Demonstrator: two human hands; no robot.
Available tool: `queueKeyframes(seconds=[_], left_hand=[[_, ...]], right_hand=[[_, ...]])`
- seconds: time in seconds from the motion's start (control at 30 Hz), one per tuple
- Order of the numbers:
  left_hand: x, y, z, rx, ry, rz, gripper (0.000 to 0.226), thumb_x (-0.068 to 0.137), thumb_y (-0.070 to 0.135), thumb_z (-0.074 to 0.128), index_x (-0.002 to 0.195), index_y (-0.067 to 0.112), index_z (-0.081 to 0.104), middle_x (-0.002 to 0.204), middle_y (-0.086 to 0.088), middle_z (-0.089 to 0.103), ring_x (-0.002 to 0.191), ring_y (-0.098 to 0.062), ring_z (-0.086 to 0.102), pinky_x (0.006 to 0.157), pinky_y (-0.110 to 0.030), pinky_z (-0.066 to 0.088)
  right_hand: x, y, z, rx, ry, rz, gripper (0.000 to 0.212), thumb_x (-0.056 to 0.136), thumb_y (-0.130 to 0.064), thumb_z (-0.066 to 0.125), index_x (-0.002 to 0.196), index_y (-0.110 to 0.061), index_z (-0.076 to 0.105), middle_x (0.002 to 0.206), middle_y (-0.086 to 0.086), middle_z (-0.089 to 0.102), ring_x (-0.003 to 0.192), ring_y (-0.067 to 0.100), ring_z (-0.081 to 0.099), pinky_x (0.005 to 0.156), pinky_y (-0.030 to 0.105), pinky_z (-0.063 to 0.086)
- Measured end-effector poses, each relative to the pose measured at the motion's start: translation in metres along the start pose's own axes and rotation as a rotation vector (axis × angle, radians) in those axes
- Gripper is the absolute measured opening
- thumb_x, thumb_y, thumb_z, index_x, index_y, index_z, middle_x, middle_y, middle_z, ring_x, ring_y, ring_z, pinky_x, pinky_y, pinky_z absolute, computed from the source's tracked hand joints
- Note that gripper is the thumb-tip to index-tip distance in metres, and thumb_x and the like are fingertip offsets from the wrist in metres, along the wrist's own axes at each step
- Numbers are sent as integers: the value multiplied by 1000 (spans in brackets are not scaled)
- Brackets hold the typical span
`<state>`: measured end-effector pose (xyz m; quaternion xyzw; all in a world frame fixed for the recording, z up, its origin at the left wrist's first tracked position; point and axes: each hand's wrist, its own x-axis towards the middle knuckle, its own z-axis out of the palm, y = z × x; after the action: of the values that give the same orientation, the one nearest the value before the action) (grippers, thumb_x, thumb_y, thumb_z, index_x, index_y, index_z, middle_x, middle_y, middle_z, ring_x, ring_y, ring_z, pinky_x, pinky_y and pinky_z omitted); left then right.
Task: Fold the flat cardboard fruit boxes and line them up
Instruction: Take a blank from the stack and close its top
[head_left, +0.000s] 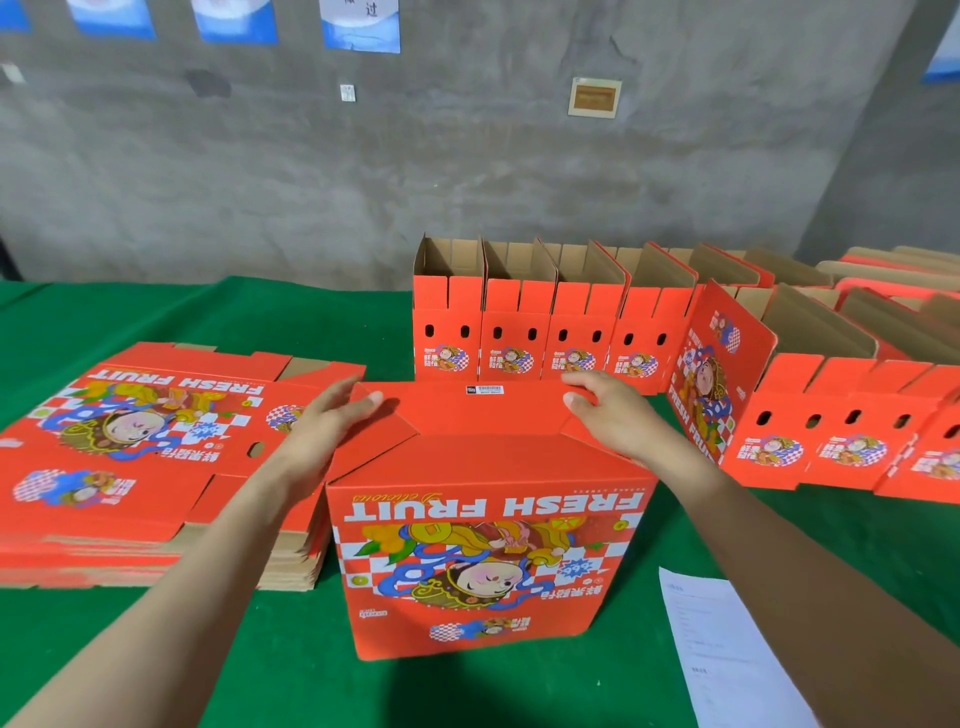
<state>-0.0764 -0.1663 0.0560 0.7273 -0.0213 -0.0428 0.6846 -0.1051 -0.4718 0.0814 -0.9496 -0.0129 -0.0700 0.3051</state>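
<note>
Box (488, 545) of glossy red cardboard; left hand (327, 421) and right hand (608, 410) press flaps (467, 415).

A: The red printed cardboard box in the middle (488, 545) has a smooth outer face with a slight sheen.
B: The stack of flat red cardboard blanks (156, 457) shows raw brown corrugated edges, matt.
A: The row of open red folded boxes (519, 317) is bare brown card inside.
B: The green table cover (249, 670) looks like matt, fuzzy felt; the grey wall (467, 171), rough concrete.
</note>
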Motion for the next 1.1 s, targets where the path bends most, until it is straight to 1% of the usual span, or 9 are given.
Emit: queueKeyframes(seconds=[0.13, 0.23, 0.33, 0.43, 0.5, 0.6, 0.73, 0.97, 1.1], left_hand=[[-4, -12, -12, 123, -43, -159, 30, 86, 62, 47, 102, 42, 63, 78, 26, 69, 66, 10, 64, 69, -22, 36], [-5, -7, -19, 236, -112, -203, 40, 81, 73, 41, 100, 45, 62, 70, 26, 68, 61, 7, 62, 60, -22, 36], [-6, -7, -23, 215, -119, -220, 49, 79, 75, 45, 106, 38, 62, 86, 11, 75, 74, -8, 71, 63, -27, 46], [-7, -8, -26, 197, -95, -150, 53, 77, 72, 54, 115, 37, 63, 115, 3, 68, 101, -19, 62, 81, -34, 46], [-8, -6, -27, 124, -94, -80, 53, 71, 70, 62, 112, 35, 65, 111, 4, 69, 102, -18, 61, 90, -36, 45], [-9, 5, -22, -40, -54, 25, 46, 65, 64, 62, 95, 28, 65, 88, 12, 70, 75, -1, 63, 69, -20, 46], [-11, 19, -12, -150, -24, 89, 41, 65, 65, 61, 76, 26, 56, 60, 10, 62, 54, -3, 59, 54, -20, 43], [-12, 16, -2, -192, 50, 206, 29, 91, 45, 53, 71, 23, 48, 51, 13, 54, 46, 0, 51, 44, -12, 40], [-13, 12, -2, -201, -7, 261, 26, 76, 49, 58, 80, 23, 56, 66, 7, 62, 58, -5, 57, 52, -15, 45]], right_hand=[[-6, 8, -7, 386, 48, 116, 41, 101, -26, 43, 142, -22, 42, 151, 0, 35, 136, 15, 32, 102, 26, 25], [-18, 20, -5, 616, 39, 411, 56, 97, -52, 39, 147, -25, 32, 153, 0, 32, 140, 18, 30, 110, 39, 24], [-39, 35, 12, 725, -67, 557, 52, 95, -60, 32, 119, -20, 56, 94, 3, 73, 95, 18, 67, 85, 32, 50], [-54, 42, 29, 736, -22, 624, 44, 101, -39, 34, 72, -12, 53, 51, 3, 62, 65, 25, 60, 67, 42, 49], [-56, 43, 26, 777, -19, 602, 40, 101, -36, 36, 74, -12, 52, 57, 6, 61, 68, 26, 58, 63, 41, 47], [-54, 40, 12, 873, -44, 498, 29, 99, -40, 40, 85, -19, 54, 76, 7, 63, 77, 25, 59, 70, 40, 48], [-46, 48, 1, 920, -86, 362, 26, 104, -31, 34, 89, -28, 55, 57, -8, 66, 60, 13, 66, 53, 27, 51], [-48, 59, -5, 885, -120, 401, 57, 67, -74, 43, 102, -32, 60, 97, 1, 71, 95, 22, 65, 79, 40, 52], [-53, 65, -12, 934, -132, 414, 56, 61, -70, 51, 104, -36, 61, 98, -2, 74, 91, 16, 69, 67, 34, 55]])
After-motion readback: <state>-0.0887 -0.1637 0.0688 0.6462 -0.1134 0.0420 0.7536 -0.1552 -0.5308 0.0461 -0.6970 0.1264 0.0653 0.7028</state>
